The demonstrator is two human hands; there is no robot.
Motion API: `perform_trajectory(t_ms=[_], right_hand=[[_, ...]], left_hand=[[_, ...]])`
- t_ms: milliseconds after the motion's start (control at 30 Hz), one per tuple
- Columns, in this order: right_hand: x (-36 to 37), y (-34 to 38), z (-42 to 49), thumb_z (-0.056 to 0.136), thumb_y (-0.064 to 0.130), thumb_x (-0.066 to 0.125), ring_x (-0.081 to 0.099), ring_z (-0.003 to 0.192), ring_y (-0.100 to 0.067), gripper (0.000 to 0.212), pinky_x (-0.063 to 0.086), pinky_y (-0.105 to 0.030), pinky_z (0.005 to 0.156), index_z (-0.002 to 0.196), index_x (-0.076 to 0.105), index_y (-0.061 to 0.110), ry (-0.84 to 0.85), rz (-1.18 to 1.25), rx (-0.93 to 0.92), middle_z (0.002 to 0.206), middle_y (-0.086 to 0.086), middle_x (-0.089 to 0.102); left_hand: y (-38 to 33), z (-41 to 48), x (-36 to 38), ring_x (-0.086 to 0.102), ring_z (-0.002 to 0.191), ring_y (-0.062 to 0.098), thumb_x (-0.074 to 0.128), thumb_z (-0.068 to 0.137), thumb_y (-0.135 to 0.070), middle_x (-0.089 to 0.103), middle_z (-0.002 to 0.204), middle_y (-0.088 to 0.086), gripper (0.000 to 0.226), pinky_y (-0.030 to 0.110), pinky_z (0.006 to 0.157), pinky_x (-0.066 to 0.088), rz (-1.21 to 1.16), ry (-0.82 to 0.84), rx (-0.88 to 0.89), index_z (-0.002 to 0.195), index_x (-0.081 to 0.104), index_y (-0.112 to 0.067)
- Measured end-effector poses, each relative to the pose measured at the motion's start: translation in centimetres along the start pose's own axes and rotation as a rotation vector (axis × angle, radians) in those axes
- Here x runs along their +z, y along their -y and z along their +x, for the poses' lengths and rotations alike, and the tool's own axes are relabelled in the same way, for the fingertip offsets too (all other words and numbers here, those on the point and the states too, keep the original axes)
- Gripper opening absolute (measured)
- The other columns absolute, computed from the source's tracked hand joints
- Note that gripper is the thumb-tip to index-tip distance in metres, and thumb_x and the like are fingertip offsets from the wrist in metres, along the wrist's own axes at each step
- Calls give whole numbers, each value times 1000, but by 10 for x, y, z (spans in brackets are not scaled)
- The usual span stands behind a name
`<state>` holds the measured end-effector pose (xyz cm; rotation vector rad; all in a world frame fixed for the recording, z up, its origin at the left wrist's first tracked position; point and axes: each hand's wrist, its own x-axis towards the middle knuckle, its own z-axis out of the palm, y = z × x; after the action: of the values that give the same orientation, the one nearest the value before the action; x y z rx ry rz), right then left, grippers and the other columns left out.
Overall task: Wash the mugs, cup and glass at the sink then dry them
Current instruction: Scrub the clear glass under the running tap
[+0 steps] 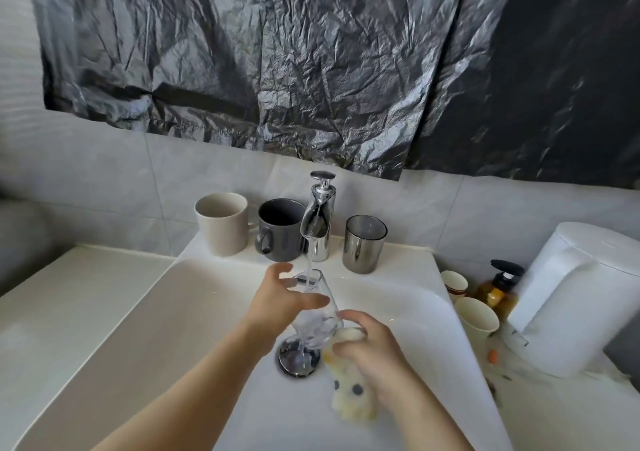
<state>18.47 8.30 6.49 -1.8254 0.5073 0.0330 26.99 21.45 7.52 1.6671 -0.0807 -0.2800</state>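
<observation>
Centre frame, over white sink basin point(166, 312): my left hand point(277, 300) grips clear drinking glass point(313, 315) near its rim, thumb across near side, fingers round far side. Glass tilted, mouth toward top of frame, rim under thin water stream from chrome tap point(318, 222). My right hand point(372, 352), lower right of centre, is curled tight on pale yellow dark-dotted fluffy cloth point(349, 398); cloth pressed against glass base. Chrome drain plug point(294, 360) just below glass. Back ledge, L to R: beige ceramic mug point(223, 225), dark grey ceramic mug point(278, 231), tap, smoked-grey tumbler cup point(365, 250), all upright, untouched. Right side of frame: cream paper cup point(476, 315), amber pump bottle point(498, 295), white cylindrical appliance point(568, 298).
</observation>
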Motion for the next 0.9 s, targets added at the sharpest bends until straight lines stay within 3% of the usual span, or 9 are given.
perform_trajectory(t_ms=[100, 167, 267, 333, 433, 567, 700, 900], right_hand=[[-1, 0, 2, 71, -3, 63, 60, 79, -12, 37, 45, -19, 63, 87, 64, 31, -16, -37, -9, 89, 1, 66], [-6, 6, 4, 73, 4, 58, 58, 79, -11, 32, 46, -21, 59, 85, 60, 34, -66, -135, -21, 92, 8, 62], [-14, 29, 5, 73, 14, 53, 57, 75, -11, 40, 51, -27, 65, 103, 56, 40, -149, -251, -46, 92, 15, 56], [-16, 52, 4, 74, 16, 51, 61, 89, -20, 49, 53, -33, 79, 115, 54, 43, -193, -298, -125, 105, 11, 60], [-13, 89, 7, 80, 15, 49, 57, 102, -25, 66, 48, -35, 84, 134, 35, 50, -211, -373, -316, 118, 4, 59], [-6, 129, 20, 84, 13, 45, 57, 88, -29, 81, 48, -40, 76, 143, 8, 54, -230, -479, -499, 100, -5, 60], [-6, 138, 31, 84, 12, 44, 55, 100, -29, 75, 41, -34, 76, 140, 20, 54, -214, -564, -510, 116, -3, 58], [-4, 126, 31, 85, 12, 44, 54, 98, -34, 64, 42, -38, 76, 135, 29, 49, -265, -663, -562, 112, -7, 58]], left_hand=[[8, 1, 4, 59, 97, 19, 87, 59, -11, 55, 117, 9, 82, 36, 86, 42, -188, -41, -50, 126, 41, -19], [10, 1, 6, 60, 94, 21, 85, 53, -13, 55, 113, 6, 84, 37, 77, 47, -248, -35, -69, 124, 42, -21], [8, 3, 6, 58, 83, 15, 85, 58, -3, 52, 109, 1, 81, 27, 64, 47, -146, 10, 3, 121, 40, -25], [5, 4, 6, 56, 80, 7, 82, 66, 2, 50, 105, -4, 78, 19, 61, 47, 4, 39, 88, 121, 36, -28], [0, 6, 3, 55, 84, 5, 83, 64, -2, 44, 105, -8, 83, 18, 68, 50, 101, 56, 152, 123, 33, -31], [-1, 8, -6, 55, 102, 18, 85, 63, -8, 46, 102, -4, 88, 26, 81, 49, 122, 17, 140, 130, 33, -32], [-1, 7, -11, 58, 102, 18, 89, 52, -15, 52, 106, -2, 96, 32, 84, 52, 66, 10, 114, 130, 35, -31], [-4, 2, -14, 61, 87, 14, 78, 45, -16, 54, 106, 3, 85, 27, 70, 52, -93, 4, 85, 120, 39, -27]])
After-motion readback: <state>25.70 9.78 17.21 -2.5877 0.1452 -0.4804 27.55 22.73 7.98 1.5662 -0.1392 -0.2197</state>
